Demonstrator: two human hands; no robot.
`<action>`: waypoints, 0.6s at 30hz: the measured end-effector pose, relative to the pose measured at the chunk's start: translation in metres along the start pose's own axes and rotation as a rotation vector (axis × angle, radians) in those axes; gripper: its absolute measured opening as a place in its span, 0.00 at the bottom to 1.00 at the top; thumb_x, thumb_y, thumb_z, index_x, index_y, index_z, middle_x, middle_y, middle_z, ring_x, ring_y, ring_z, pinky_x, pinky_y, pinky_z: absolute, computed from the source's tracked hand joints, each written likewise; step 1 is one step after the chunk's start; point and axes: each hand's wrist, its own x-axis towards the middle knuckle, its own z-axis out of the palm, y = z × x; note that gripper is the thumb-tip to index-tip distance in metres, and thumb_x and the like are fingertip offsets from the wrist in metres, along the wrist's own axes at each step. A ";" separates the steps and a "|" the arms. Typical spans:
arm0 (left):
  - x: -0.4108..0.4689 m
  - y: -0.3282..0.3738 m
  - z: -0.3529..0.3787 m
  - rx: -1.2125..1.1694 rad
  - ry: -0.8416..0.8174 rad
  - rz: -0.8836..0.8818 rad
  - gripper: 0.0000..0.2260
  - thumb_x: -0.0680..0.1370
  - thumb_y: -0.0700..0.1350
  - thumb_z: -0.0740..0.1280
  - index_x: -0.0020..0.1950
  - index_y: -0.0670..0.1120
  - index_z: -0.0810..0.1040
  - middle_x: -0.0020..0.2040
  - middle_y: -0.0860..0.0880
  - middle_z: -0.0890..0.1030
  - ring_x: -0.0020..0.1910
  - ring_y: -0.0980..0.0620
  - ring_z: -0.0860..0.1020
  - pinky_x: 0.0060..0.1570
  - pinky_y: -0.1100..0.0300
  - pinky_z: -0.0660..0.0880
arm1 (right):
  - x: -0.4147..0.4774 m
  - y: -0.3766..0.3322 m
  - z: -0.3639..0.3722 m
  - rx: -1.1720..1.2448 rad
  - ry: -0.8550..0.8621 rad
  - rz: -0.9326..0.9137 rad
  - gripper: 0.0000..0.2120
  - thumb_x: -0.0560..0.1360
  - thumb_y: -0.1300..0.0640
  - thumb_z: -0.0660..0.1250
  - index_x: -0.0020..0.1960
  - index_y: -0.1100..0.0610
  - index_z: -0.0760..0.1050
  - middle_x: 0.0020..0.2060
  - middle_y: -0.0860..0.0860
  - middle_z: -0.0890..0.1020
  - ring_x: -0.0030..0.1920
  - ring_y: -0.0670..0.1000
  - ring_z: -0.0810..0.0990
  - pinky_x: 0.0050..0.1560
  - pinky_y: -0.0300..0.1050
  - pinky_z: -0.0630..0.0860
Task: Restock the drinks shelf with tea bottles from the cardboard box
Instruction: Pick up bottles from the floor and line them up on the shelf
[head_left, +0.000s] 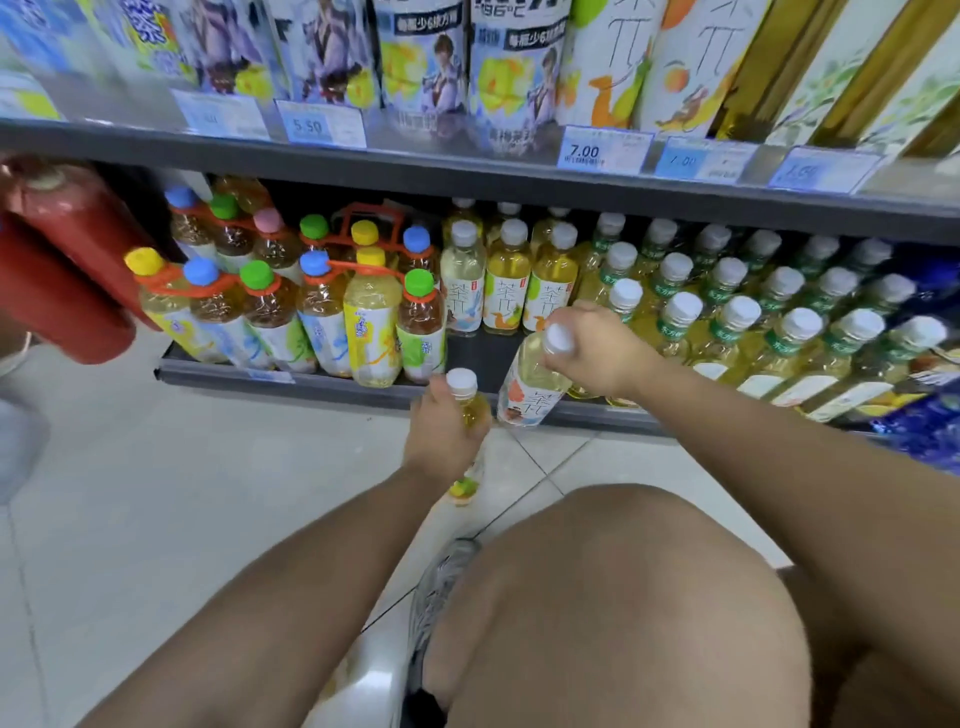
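We see our right grip (589, 348) clamped on a tilted tea bottle (530, 389) at the bottom shelf (311, 382) edge; our left grip (441, 431) clamped on another bottle (467, 400) — above the floor.

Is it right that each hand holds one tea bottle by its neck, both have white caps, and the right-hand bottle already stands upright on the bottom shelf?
Not quite. In the head view the right hand holds its bottle tilted at the front edge of the bottom shelf, not upright. The rest holds: the left hand grips a second white-capped bottle by its neck.

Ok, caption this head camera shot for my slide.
Both hands carry tea bottles toward the bottom shelf.
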 end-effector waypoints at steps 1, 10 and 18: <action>0.004 0.012 -0.003 -0.043 0.048 0.017 0.26 0.73 0.54 0.73 0.63 0.43 0.67 0.56 0.42 0.78 0.56 0.40 0.76 0.55 0.43 0.76 | -0.001 0.000 -0.005 0.013 0.018 -0.002 0.15 0.74 0.51 0.72 0.58 0.56 0.74 0.50 0.53 0.72 0.53 0.55 0.73 0.51 0.42 0.67; 0.059 0.080 -0.004 -0.134 0.171 0.126 0.30 0.71 0.50 0.78 0.64 0.42 0.66 0.59 0.42 0.77 0.59 0.43 0.76 0.57 0.47 0.77 | 0.021 0.016 -0.012 -0.080 0.064 0.001 0.24 0.77 0.61 0.68 0.72 0.53 0.68 0.64 0.55 0.67 0.55 0.57 0.77 0.54 0.46 0.73; 0.113 0.101 0.014 -0.100 0.164 0.102 0.29 0.72 0.52 0.77 0.62 0.41 0.66 0.58 0.41 0.74 0.56 0.42 0.76 0.53 0.49 0.76 | 0.066 0.038 0.005 -0.094 0.015 0.130 0.22 0.77 0.60 0.68 0.70 0.55 0.69 0.64 0.58 0.69 0.48 0.56 0.75 0.47 0.47 0.74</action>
